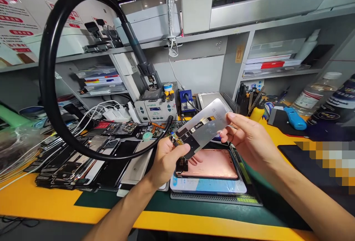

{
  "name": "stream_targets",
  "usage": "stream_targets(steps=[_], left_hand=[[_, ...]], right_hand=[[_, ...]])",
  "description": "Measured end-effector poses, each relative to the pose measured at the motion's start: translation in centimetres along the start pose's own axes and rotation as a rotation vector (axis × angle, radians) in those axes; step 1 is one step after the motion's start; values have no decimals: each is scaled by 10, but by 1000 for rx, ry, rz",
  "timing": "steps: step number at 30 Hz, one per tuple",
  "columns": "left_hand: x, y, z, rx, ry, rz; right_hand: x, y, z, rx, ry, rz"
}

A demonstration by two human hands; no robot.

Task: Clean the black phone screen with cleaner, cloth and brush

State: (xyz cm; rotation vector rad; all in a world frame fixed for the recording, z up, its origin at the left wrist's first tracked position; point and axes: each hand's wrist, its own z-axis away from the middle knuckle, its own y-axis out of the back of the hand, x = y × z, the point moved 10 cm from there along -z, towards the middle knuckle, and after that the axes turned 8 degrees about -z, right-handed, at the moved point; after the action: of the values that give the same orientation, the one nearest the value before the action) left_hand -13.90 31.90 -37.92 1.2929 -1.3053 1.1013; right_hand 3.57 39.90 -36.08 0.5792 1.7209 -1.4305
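A silver phone assembly (pixel 206 128) with an exposed circuit area at its lower left is held tilted above the mat. My left hand (pixel 168 159) pinches its lower-left end, thumb on top. At the upper-right end, the fingers of my right hand (pixel 246 137) are closed at the edge; a thin item, too small to make out, shows between them. Beneath lies a rose-gold phone back cover (pixel 213 163) on a blue and white box (pixel 208 185). This box rests on a dark perforated tray (pixel 216 197).
Stacked phone parts (pixel 74 163) cover the left side. A thick black hose (pixel 47 71) loops over them beside a rework station (pixel 155 109). Bottles (pixel 316 93) stand at the right, near a blue tool (pixel 295 118). A shelf (pixel 283 74) spans the back.
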Motion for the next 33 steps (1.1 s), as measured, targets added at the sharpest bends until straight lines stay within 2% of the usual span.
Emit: stream_targets(steps=[18,27,30,33], left_hand=[[9,-9,5,-59,-5,-9],[-7,-5,4,-10,47,247],[-10,-12,6,-111,92,234],[-12,-31,13,-304,174,202]], right_hand=[[2,6,-3,17,4,28],[1,1,-3,-2,5,1],[6,1,-4,23,-51,-59],[12,5,-6,70,-116,-120]])
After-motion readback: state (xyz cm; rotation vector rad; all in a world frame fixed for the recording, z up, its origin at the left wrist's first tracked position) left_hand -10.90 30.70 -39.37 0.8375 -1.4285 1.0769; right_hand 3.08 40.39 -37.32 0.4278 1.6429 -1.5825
